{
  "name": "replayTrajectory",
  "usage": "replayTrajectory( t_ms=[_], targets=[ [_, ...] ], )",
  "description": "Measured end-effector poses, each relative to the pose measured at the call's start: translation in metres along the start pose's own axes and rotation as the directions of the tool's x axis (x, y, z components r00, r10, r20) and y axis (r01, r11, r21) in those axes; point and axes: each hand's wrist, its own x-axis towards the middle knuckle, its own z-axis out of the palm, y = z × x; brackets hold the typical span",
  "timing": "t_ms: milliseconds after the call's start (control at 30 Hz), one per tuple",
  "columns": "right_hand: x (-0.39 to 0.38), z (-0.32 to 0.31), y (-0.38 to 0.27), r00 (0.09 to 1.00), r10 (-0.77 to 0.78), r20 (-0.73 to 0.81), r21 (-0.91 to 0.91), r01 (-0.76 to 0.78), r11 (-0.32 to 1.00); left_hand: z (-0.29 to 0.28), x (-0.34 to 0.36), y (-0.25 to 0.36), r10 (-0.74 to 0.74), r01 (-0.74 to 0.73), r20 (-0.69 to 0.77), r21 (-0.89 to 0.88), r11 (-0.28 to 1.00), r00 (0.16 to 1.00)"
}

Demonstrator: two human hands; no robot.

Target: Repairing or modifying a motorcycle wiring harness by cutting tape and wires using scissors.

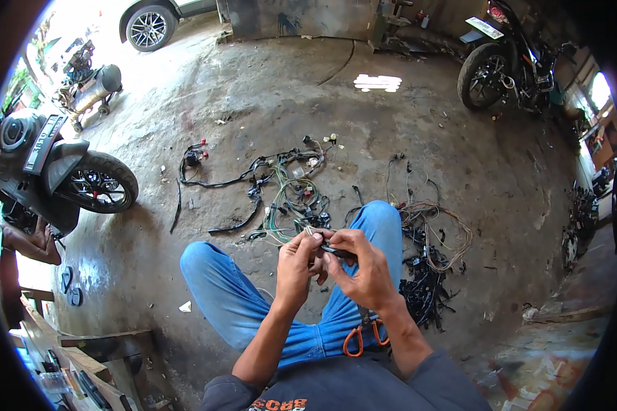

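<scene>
Above my lap, my left hand (297, 266) pinches a bundle of thin wires from a wiring harness (301, 198) that spreads over the floor ahead of my knees. Close against it, my right hand (365, 268) is closed around a short black piece (339, 253) at the same bundle; whether this is tape or sleeving I cannot tell. The fingertips hide where the two meet. A tool with orange loop handles (353, 340) lies at my lap, its working end partly hidden by my right forearm.
To my right lie a coil of brown wires (452, 236) and a heap of black harness parts (424, 288). Motorcycles stand at left (92, 179) and far right (490, 75). A compressor (96, 89) is farther left. Beside the left motorcycle a person's arm (34, 243) shows. A wooden bench (82, 356) stands nearby.
</scene>
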Motion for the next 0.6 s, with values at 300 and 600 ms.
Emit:
replayTrajectory(
  t_ms=[300,600],
  targets=[
    [0.011,-0.027,-0.004,0.99,0.12,-0.067,0.137,-0.11,0.984,0.003,-0.01,0.031,0.029,-0.045,0.084,0.195,0.98,0.996],
    [0.002,-0.017,-0.002,0.987,0.152,-0.047,0.324,-0.129,0.937,0.014,-0.017,-0.012,-0.217,0.255,0.173,-0.245,0.935,0.961]
  ],
)
